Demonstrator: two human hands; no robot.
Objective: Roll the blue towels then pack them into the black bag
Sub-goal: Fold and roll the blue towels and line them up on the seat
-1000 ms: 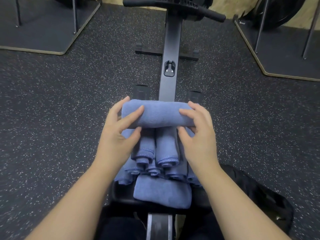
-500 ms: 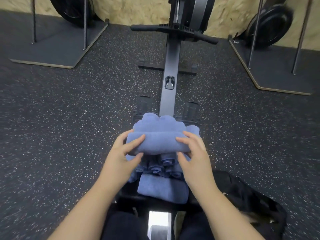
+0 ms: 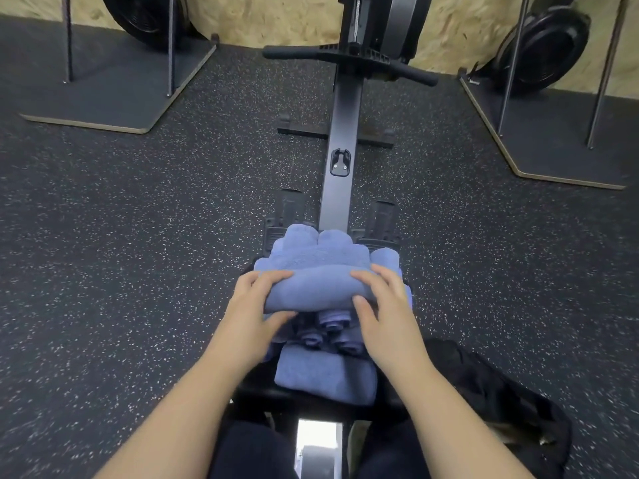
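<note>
Two bare forearms reach in from the bottom edge, with no sleeve showing on either up to where the frame cuts them off. The left hand and the right hand wear no gloves, rings, watch or bands; the fingernails are short and unpainted. Below the arms, both thighs are covered by plain dark, near-black trousers without visible markings.
</note>
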